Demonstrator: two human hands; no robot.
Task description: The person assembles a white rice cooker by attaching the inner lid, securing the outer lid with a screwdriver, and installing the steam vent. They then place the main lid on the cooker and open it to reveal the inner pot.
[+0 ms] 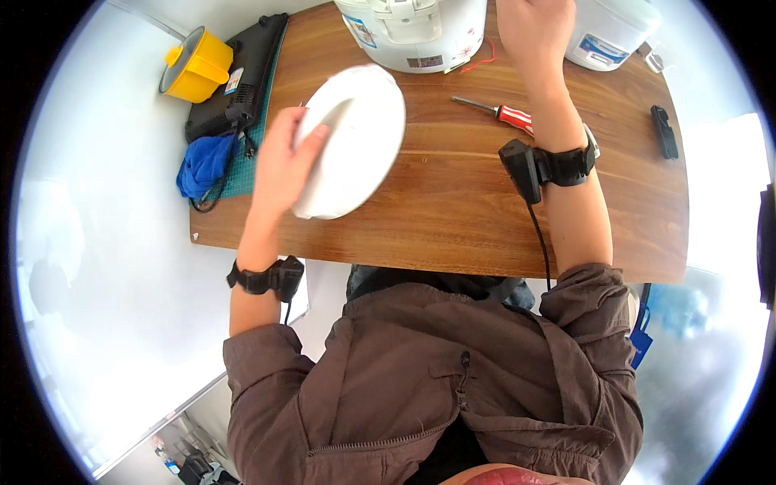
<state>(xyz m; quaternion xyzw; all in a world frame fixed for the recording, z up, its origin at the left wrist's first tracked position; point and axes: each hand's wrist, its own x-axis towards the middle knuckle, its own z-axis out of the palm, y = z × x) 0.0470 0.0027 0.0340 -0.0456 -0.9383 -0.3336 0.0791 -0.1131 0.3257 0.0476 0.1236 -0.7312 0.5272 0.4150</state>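
Observation:
My left hand [284, 158] grips a white oval cover [360, 145] by its left edge, thumb on its face. The cover is tilted above the table and a little blurred. Beyond it, at the far edge of the view, stands a white rice cooker [414, 40] with stickers and a red cord [487, 53] at its base. My right hand [537, 28] reaches forward just right of the cooker; its fingers are cut off by the top edge. Below that forearm lies a screwdriver [512, 116] with a red and white handle, partly hidden by the arm.
A second white container [612, 32] stands at the far right, and a small black object [664, 132] lies near the right edge. At the left are a black appliance [242, 81], a yellow lidded pot [196, 69], a blue cloth [205, 166] and a green mat [238, 176].

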